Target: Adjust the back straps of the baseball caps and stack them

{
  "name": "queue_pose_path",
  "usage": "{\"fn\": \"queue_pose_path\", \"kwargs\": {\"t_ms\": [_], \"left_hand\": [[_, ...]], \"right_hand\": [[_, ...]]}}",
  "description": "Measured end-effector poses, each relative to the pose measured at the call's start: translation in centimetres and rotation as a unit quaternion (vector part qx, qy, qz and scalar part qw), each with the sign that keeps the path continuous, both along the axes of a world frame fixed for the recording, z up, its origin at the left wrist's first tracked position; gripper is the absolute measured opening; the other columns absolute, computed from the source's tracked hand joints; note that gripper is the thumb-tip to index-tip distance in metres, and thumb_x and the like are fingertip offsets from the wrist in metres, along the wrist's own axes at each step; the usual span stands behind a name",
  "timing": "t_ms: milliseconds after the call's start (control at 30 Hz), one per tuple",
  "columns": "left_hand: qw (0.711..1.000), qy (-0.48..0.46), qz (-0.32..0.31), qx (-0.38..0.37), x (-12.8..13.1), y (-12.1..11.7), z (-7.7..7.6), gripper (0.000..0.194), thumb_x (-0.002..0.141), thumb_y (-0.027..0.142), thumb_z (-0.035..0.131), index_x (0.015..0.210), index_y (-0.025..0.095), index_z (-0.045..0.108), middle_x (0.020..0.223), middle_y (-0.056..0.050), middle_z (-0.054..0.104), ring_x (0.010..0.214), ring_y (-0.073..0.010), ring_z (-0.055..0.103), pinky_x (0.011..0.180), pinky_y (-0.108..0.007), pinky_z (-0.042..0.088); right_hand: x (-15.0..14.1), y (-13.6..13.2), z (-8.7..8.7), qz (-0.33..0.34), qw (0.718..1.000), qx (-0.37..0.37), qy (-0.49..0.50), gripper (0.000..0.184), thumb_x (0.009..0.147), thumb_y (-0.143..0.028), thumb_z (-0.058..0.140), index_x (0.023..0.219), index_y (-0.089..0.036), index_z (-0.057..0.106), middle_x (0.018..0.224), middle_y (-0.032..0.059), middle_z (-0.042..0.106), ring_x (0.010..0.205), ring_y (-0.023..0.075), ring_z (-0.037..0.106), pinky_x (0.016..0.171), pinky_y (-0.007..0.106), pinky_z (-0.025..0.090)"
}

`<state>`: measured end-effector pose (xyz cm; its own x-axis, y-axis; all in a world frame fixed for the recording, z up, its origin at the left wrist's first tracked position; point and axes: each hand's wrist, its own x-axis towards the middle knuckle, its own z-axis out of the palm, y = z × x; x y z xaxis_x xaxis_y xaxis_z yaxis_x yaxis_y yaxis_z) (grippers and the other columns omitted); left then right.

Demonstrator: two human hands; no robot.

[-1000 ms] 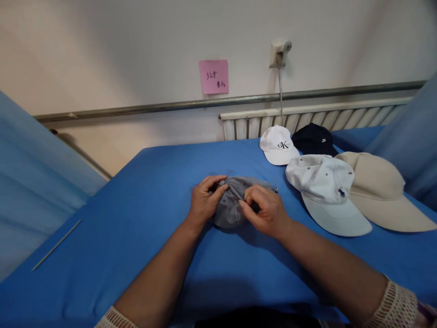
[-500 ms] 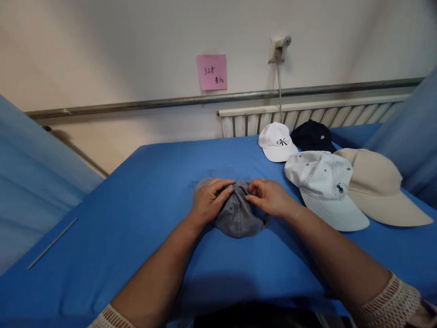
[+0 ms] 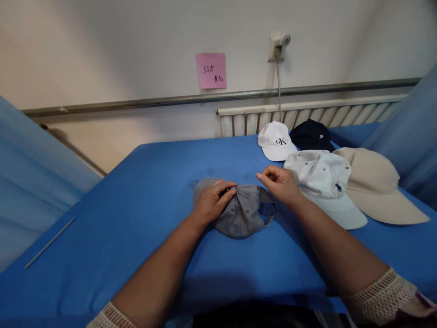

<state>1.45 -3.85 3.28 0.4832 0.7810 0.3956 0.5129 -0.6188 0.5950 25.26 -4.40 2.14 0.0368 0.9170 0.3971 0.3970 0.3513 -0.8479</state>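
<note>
A grey baseball cap (image 3: 241, 221) lies on the blue sheet, its brim to the left and its back strap opening to the right. My left hand (image 3: 213, 200) is closed on the cap's crown, thumb and fingers pinching the cloth near the top. Just above and right of the cap, apart from it, my right hand (image 3: 280, 183) is raised with its fingers curled and thumb against the forefinger. Whether anything small is in that pinch I cannot make out.
To the right lie a white cap (image 3: 277, 140), a black cap (image 3: 311, 134), a pale cap (image 3: 322, 177) and a beige cap (image 3: 375, 182). A thin stick (image 3: 49, 243) is at the left. Behind are a metal rail (image 3: 164, 101) and radiator (image 3: 252, 124).
My right hand has let go of the grey cap and moved up and right. The cap's right side has spread, showing the strap opening more. My left hand keeps its hold.
</note>
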Motion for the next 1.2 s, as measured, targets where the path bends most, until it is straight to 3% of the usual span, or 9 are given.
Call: {"fn": "queue_pose_path", "kwargs": {"t_ms": [133, 233, 333, 433, 700, 867, 1033, 1100, 1200], "left_hand": [[1.0, -0.013, 0.007, 0.01, 0.1, -0.1, -0.2, 0.023, 0.092, 0.032, 0.057, 0.107, 0.021, 0.07, 0.099, -0.005, 0.072, 0.092, -0.0185, 0.066, 0.085, -0.035, 0.05], [0.999, -0.024, 0.01, 0.02, 0.2, -0.2, -0.2, 0.022, 0.091, 0.031, 0.058, 0.105, 0.021, 0.07, 0.097, -0.005, 0.072, 0.089, -0.0181, 0.066, 0.082, -0.034, 0.051], [0.999, -0.03, 0.018, 0.034, 0.4, -0.4, -0.2, 0.02, 0.09, 0.03, 0.059, 0.103, 0.02, 0.07, 0.097, -0.005, 0.072, 0.089, -0.0182, 0.066, 0.082, -0.034, 0.051], [0.998, -0.034, 0.025, 0.048, 0.6, -0.5, -0.1, 0.019, 0.089, 0.03, 0.06, 0.102, 0.021, 0.07, 0.095, -0.005, 0.072, 0.088, -0.018, 0.066, 0.082, -0.034, 0.052], [0.997, -0.048, 0.015, 0.06, 0.7, -0.8, 0.4, 0.016, 0.09, 0.029, 0.06, 0.099, 0.021, 0.071, 0.091, -0.005, 0.072, 0.085, -0.0173, 0.066, 0.08, -0.034, 0.052], [0.996, -0.077, 0.017, 0.035, 0.9, -1.1, 0.2, 0.017, 0.089, 0.029, 0.061, 0.099, 0.022, 0.072, 0.094, -0.005, 0.073, 0.089, -0.0182, 0.067, 0.083, -0.034, 0.053], [0.992, -0.11, 0.013, -0.053, -0.1, -0.5, 0.6, 0.027, 0.092, 0.032, 0.054, 0.112, 0.023, 0.069, 0.109, -0.006, 0.073, 0.1, -0.019, 0.067, 0.092, -0.035, 0.052], [0.996, -0.073, 0.005, -0.055, -1.1, 0.3, 1.0, 0.027, 0.091, 0.029, 0.054, 0.113, 0.023, 0.069, 0.113, -0.007, 0.071, 0.105, -0.0201, 0.065, 0.095, -0.037, 0.05], [0.995, 0.037, -0.078, -0.042, -2.4, 1.4, 1.3, 0.028, 0.089, 0.024, 0.057, 0.113, 0.025, 0.07, 0.115, -0.006, 0.071, 0.11, -0.0217, 0.062, 0.102, -0.042, 0.044]], "right_hand": [[-0.6, -1.5, 1.3, 0.13, 0.983, -0.009, -0.132, 0.031, 0.079, -0.048, 0.068, 0.072, -0.019, 0.06, 0.064, -0.0021, 0.057, 0.054, 0.0106, 0.046, 0.052, 0.024, 0.034], [-1.3, -2.1, 1.6, 0.149, 0.96, 0.013, -0.238, 0.029, 0.075, -0.044, 0.074, 0.08, -0.019, 0.061, 0.075, 0.0001, 0.062, 0.063, 0.0123, 0.051, 0.058, 0.026, 0.036], [-1.9, -2.2, 1.3, 0.156, 0.946, 0.017, -0.282, 0.014, 0.082, -0.03, 0.066, 0.08, -0.019, 0.058, 0.072, -0.0005, 0.061, 0.062, 0.0119, 0.05, 0.058, 0.026, 0.034], [-2.1, -2.2, 1.1, 0.16, 0.95, 0.019, -0.265, 0.008, 0.083, -0.022, 0.062, 0.077, -0.019, 0.057, 0.068, -0.002, 0.058, 0.058, 0.0107, 0.048, 0.056, 0.025, 0.033], [-1.2, -2.4, 1.7, 0.128, 0.987, 0.041, -0.091, 0.02, 0.086, -0.025, 0.057, 0.067, -0.019, 0.052, 0.06, -0.0035, 0.05, 0.053, 0.0093, 0.044, 0.05, 0.023, 0.033], [-2.2, -2.8, 1.5, 0.107, 0.973, 0.109, -0.172, 0.021, 0.083, -0.038, 0.067, 0.089, -0.019, 0.061, 0.078, 0.0012, 0.059, 0.063, 0.0123, 0.051, 0.058, 0.027, 0.039], [-2.8, -2.7, 1.1, 0.103, 0.957, 0.135, -0.234, 0.012, 0.092, -0.03, 0.055, 0.091, -0.021, 0.063, 0.085, 0.0043, 0.064, 0.078, 0.0168, 0.059, 0.067, 0.029, 0.042], [-2.5, -2.5, 1.1, 0.101, 0.958, 0.137, -0.231, 0.013, 0.093, -0.029, 0.054, 0.09, -0.021, 0.063, 0.084, 0.0046, 0.064, 0.079, 0.0176, 0.059, 0.069, 0.03, 0.043], [-1.9, -2.1, 1.1, 0.095, 0.96, 0.136, -0.226, 0.013, 0.093, -0.028, 0.054, 0.088, -0.021, 0.064, 0.083, 0.0048, 0.064, 0.078, 0.0181, 0.059, 0.069, 0.031, 0.045]]}}
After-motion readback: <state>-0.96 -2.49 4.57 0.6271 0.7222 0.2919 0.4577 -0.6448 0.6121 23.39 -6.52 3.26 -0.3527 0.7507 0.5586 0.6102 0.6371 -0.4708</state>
